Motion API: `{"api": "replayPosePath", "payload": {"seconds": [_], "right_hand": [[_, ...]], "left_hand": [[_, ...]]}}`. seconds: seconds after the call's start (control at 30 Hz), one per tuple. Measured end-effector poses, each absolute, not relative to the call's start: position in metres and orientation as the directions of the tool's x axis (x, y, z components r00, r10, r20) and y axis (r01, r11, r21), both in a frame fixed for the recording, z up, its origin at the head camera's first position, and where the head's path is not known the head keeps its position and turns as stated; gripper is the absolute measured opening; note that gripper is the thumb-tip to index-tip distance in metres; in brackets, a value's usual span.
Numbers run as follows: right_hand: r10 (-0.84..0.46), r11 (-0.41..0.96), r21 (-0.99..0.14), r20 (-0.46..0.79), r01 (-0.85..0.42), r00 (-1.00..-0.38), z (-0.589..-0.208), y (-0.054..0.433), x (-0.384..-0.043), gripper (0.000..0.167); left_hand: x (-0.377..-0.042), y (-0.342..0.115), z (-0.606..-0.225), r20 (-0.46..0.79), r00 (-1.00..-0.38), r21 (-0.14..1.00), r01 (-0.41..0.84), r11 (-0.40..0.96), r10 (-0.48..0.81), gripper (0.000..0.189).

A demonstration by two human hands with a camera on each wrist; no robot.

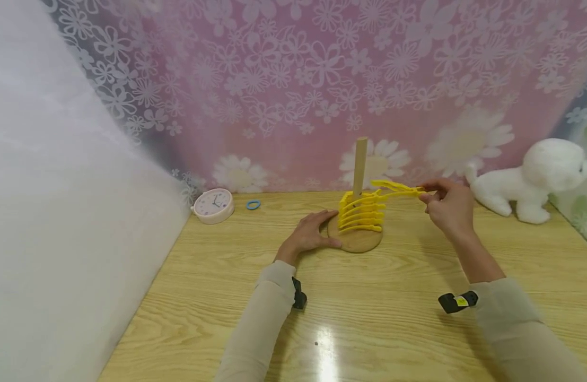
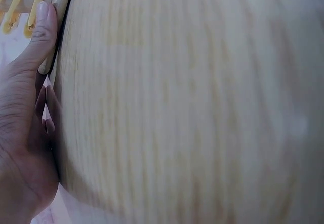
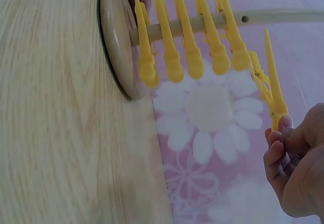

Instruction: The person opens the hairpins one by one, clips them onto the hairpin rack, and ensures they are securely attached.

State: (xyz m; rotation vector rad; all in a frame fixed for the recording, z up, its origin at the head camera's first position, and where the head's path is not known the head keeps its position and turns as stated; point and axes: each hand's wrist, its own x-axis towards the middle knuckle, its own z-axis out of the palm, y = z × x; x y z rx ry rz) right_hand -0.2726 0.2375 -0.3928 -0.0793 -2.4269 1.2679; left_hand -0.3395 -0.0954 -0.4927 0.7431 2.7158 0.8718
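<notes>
A round wooden base (image 1: 357, 245) carries an upright wooden post (image 1: 360, 164). Several yellow plastic hair clips (image 3: 194, 64) sit in a row along the lower post, one above another. My left hand (image 1: 308, 232) holds the base at its left rim; its thumb (image 2: 43, 34) lies along the rim, and the other fingers are partly hidden. Right of the post, my right hand (image 1: 450, 207) pinches the handle end of another yellow hair clip (image 3: 277, 105) between thumb and fingers. That clip's arms are spread and point toward the top clip in the row; whether they touch I cannot tell.
At the back left stand a small pink clock (image 1: 213, 206) and a blue ring (image 1: 253, 204). A white plush dog (image 1: 532, 183) is at the back right. Flowered cloth (image 1: 293, 95) hangs behind the wooden table (image 1: 369, 318), and a white sheet (image 1: 73, 185) along the left.
</notes>
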Motion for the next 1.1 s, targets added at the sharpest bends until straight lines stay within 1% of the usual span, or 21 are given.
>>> {"api": "replayPosePath", "payload": {"seconds": [0.23, 0.37, 0.5, 0.7, 1.1], "right_hand": [[0.228, 0.583, -0.789, 0.387, -0.194, -0.893, -0.392, 0.214, -0.282, 0.031], [0.211, 0.565, -0.792, 0.410, -0.232, -0.887, -0.394, 0.201, -0.285, 0.030], [0.194, 0.557, -0.792, 0.418, -0.251, -0.887, -0.393, 0.190, -0.288, 0.029], [0.178, 0.545, -0.799, 0.406, -0.254, -0.896, -0.391, 0.178, -0.290, 0.021], [0.150, 0.524, -0.799, 0.429, -0.296, -0.891, -0.393, 0.173, -0.293, 0.021]], "left_hand": [[-0.341, -0.095, -0.492, -0.037, -0.848, 0.578, 0.413, 0.704, 0.529, 0.097], [-0.340, -0.095, -0.491, -0.042, -0.848, 0.575, 0.413, 0.706, 0.529, 0.097], [-0.340, -0.096, -0.490, -0.037, -0.849, 0.578, 0.412, 0.704, 0.527, 0.097], [-0.340, -0.097, -0.490, -0.033, -0.852, 0.579, 0.410, 0.705, 0.523, 0.097], [-0.341, -0.096, -0.490, -0.036, -0.845, 0.576, 0.418, 0.702, 0.533, 0.096]]}}
